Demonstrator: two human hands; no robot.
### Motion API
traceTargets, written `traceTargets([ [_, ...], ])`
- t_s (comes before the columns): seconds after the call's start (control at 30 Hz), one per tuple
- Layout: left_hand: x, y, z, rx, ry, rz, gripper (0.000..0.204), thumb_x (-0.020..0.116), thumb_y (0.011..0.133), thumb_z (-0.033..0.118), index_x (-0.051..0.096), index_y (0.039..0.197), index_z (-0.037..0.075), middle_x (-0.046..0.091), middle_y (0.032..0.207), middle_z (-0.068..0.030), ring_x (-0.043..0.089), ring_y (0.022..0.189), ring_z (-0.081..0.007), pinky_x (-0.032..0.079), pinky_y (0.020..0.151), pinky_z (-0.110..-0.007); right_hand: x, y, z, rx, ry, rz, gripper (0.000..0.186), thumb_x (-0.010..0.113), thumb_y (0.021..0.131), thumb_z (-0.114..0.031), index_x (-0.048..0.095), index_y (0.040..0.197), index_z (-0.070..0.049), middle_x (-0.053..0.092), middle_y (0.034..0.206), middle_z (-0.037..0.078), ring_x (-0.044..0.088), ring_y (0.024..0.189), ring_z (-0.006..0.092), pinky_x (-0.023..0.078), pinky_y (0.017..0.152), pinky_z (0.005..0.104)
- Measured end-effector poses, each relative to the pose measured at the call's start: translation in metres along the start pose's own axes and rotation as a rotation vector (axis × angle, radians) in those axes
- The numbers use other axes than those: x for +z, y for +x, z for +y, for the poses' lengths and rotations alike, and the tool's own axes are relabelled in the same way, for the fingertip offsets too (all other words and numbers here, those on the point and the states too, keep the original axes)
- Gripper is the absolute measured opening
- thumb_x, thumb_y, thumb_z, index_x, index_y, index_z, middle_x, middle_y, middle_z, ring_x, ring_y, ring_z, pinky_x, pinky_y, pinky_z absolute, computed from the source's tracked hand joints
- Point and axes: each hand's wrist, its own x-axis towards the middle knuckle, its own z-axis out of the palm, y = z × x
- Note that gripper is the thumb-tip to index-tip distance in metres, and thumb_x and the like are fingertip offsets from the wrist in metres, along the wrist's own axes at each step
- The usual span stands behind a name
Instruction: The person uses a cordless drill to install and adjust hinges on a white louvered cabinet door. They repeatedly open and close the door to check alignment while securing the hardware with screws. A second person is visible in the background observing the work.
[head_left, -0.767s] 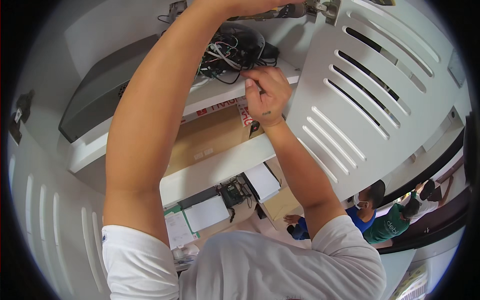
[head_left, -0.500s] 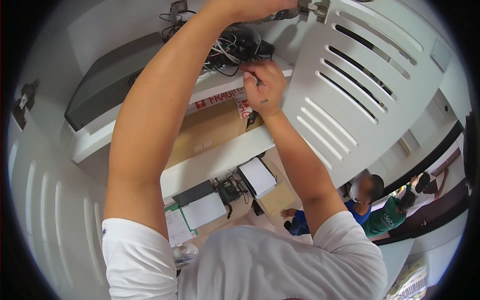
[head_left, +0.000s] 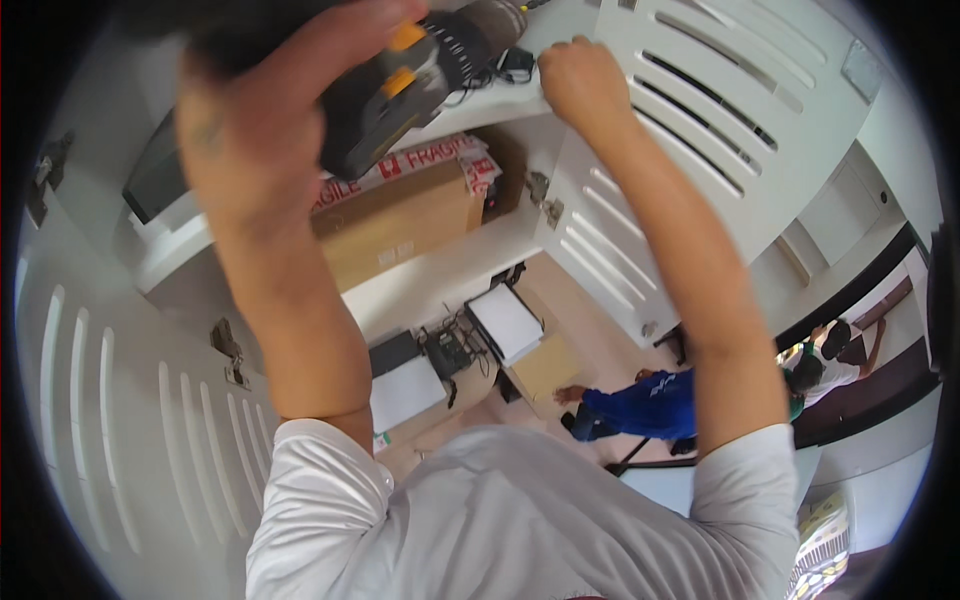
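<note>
My left hand (head_left: 300,80), blurred by motion, grips a black power drill (head_left: 365,120) with orange buttons and a numbered collar. The drill's chuck (head_left: 492,25) points toward the upper right, with a thin bit at its tip. To the right of it my right hand (head_left: 585,85) is closed beside the inner edge of a slatted white cabinet door (head_left: 700,140). Its fingers are curled, and what they hold, if anything, is hidden. A small black adapter (head_left: 516,65) with a cable lies on the upper shelf, between the drill and my right hand.
Below the shelf sits a cardboard box (head_left: 410,225) with red-and-white tape. A metal hinge (head_left: 543,198) joins the door to the cabinet. Another slatted door (head_left: 130,400) stands at left. Papers (head_left: 505,320) and a desk phone (head_left: 450,350) lie lower down. A person in blue (head_left: 640,405) is at right.
My left hand has come down and left from the upper hinge, bringing the drill into fuller view. My right hand has moved up and right, away from the cables on the shelf.
</note>
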Motion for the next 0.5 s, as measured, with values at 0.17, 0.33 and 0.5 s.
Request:
traceTargets([
  [0.17, -0.034, -0.08, 0.019, -0.152, -0.103, -0.005, 0.025, 0.067, 0.087, 0.001, 0.058, 0.11, -0.001, 0.064, 0.1, -0.0185, 0.068, 0.109, -0.0412, 0.049, 0.106, -0.055, 0.016, 0.034, 0.005, -0.094, -0.196, -0.344, 0.025, 0.066, 0.093, -0.022, 0.081, 0.104, -0.005, 0.078, 0.103, 0.014, 0.075, 0.096, 0.0281, 0.059, 0.083, 0.0435],
  [0.33, -0.06, -0.127, 0.004, -0.209, -0.109, -0.11, 0.028, 0.068, 0.084, -0.003, 0.057, 0.11, 0.0, 0.064, 0.1, -0.0193, 0.067, 0.104, -0.0421, 0.051, 0.102, -0.06, 0.019, 0.046, 0.009, -0.114, -0.219, -0.506, 0.025, 0.065, 0.088, -0.022, 0.083, 0.101, -0.009, 0.08, 0.105, 0.013, 0.077, 0.098, 0.0299, 0.061, 0.082, 0.0451],
  [0.5, -0.064, -0.159, -0.02, -0.362, -0.176, -0.102, 0.028, 0.071, 0.083, 0.0, 0.058, 0.107, 0.001, 0.064, 0.099, -0.0183, 0.068, 0.103, -0.0426, 0.051, 0.101, -0.059, 0.011, 0.047, 0.014, -0.098, -0.158, -0.527, 0.026, 0.066, 0.089, -0.025, 0.082, 0.099, -0.007, 0.079, 0.104, 0.017, 0.077, 0.097, 0.0354, 0.061, 0.085, 0.0481],
])
